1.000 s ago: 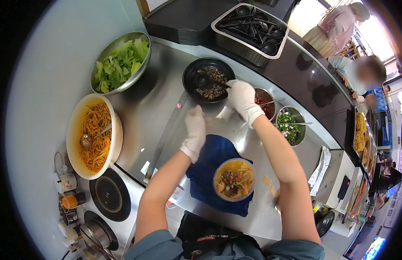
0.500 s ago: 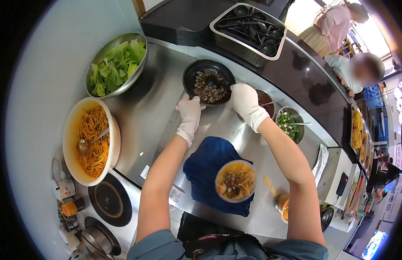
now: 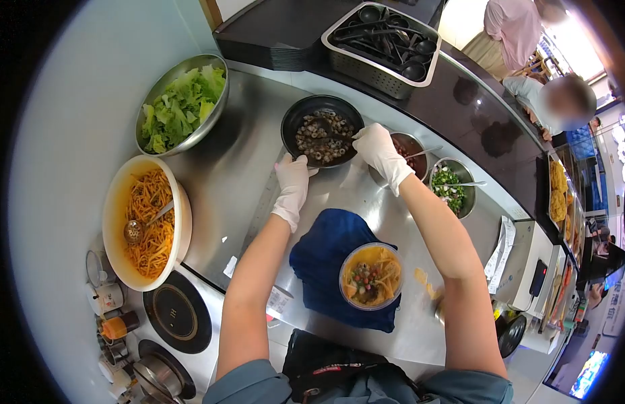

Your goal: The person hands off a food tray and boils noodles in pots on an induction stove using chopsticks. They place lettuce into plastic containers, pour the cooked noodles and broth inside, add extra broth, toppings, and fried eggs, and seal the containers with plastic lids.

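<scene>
My left hand, in a white glove, grips the near rim of a black bowl. Inside the bowl lie small brown ring-shaped food pieces. Gloved too, my right hand is closed at the bowl's right rim on the handle of a black spoon, whose head rests among the pieces. Closer to my body, a clear round tub of yellowish food with chopped toppings stands on a folded blue cloth.
Metal bowls of red beans and chopped green onion sit right of my right hand. Leftward are a lettuce bowl and a cream tub of shredded food. A perforated ladle bin stands behind; people are beyond the counter.
The spoon in the black bowl has shifted and its handle now shows across the food pieces. My right hand has moved slightly left. The orange cup by my right arm is now mostly hidden.
</scene>
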`<action>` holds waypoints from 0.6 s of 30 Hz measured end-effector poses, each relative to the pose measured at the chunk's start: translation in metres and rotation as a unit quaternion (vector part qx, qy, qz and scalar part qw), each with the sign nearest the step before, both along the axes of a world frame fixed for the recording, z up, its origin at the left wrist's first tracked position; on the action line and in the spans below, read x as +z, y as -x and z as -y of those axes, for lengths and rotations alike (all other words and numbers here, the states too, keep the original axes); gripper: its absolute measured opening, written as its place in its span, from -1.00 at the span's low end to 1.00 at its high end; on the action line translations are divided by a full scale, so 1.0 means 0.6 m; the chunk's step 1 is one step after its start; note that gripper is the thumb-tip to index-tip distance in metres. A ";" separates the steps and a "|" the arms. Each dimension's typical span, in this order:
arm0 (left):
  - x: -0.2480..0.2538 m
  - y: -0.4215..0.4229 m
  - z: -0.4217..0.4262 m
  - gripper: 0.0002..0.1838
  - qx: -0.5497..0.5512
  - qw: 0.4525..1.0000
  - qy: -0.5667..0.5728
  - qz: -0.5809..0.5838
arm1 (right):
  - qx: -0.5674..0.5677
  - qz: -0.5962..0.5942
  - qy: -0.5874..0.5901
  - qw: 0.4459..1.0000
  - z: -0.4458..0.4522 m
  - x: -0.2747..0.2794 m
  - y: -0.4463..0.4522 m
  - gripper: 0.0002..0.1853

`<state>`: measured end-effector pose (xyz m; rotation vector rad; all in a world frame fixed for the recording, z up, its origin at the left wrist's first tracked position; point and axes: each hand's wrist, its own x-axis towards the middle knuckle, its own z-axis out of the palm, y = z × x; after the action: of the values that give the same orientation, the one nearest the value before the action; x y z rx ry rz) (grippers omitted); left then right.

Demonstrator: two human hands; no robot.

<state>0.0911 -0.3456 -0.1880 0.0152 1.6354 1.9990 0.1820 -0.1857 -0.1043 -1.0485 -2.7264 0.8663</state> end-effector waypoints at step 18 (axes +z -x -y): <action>0.104 -0.053 0.105 -0.81 0.011 0.973 0.139 -0.186 | -0.139 -0.092 0.237 0.957 0.035 0.176 -0.339 -0.80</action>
<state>0.1230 -0.4083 -0.1257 0.2843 2.1464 1.8442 0.3855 -0.2069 0.0014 -1.3053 -2.1942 1.5180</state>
